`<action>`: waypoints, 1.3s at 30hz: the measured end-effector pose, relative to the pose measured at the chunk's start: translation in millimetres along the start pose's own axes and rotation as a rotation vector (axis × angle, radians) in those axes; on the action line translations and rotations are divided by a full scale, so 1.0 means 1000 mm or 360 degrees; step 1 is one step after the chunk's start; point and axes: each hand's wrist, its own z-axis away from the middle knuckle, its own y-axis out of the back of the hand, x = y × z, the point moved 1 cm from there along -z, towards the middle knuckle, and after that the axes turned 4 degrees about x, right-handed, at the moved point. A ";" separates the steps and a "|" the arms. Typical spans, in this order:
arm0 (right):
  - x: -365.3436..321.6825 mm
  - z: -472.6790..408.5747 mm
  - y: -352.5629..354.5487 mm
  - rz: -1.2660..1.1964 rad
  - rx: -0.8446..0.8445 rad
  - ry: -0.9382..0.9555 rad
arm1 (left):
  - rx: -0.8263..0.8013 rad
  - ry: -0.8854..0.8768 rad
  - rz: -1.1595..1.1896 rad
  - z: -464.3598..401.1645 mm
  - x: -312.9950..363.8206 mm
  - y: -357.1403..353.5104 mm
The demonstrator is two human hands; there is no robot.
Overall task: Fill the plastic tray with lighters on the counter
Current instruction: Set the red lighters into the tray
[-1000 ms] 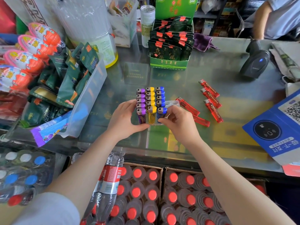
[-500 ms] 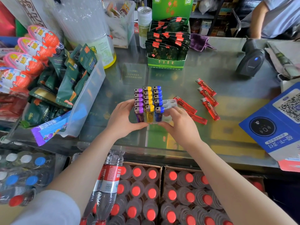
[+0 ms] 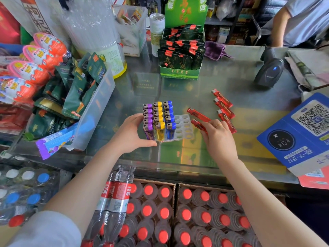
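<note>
The left hand (image 3: 132, 134) grips the clear plastic tray (image 3: 184, 124) at the middle of the glass table (image 3: 204, 82), with purple, yellow and blue lighters standing in its left three columns. At its 3 o'clock the right hand (image 3: 216, 134) pinches a red translucent lighter (image 3: 197, 124). The step looks like loading red ones; next it must be stood upright into an empty hole, in a crowded shop.
</note>
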 end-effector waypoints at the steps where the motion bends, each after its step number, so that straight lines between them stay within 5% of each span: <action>1: -0.002 -0.001 0.000 0.0051 -0.0011 0.0013 | -0.0009 -0.0001 0.0012 0.002 0.001 0.001; 7: -0.015 -0.019 0.004 0.0148 -0.0276 -0.0244 | -0.0146 -0.0025 -0.0022 0.007 -0.003 0.004; 13: -0.039 -0.027 0.016 -0.1203 -0.0125 -0.0418 | -0.0070 -0.0061 0.0053 0.010 -0.007 -0.002; 17: -0.042 -0.033 0.005 -0.1363 -0.0212 -0.0458 | -0.0011 -0.0125 -0.0007 0.011 -0.009 -0.005; 29: -0.040 -0.044 -0.009 -0.0971 -0.0409 -0.0174 | 0.0056 -0.0142 -0.0028 0.010 -0.009 -0.004; 39: -0.043 -0.045 -0.013 -0.0724 -0.0288 -0.0018 | 0.0059 -0.0145 -0.0037 0.010 -0.010 -0.004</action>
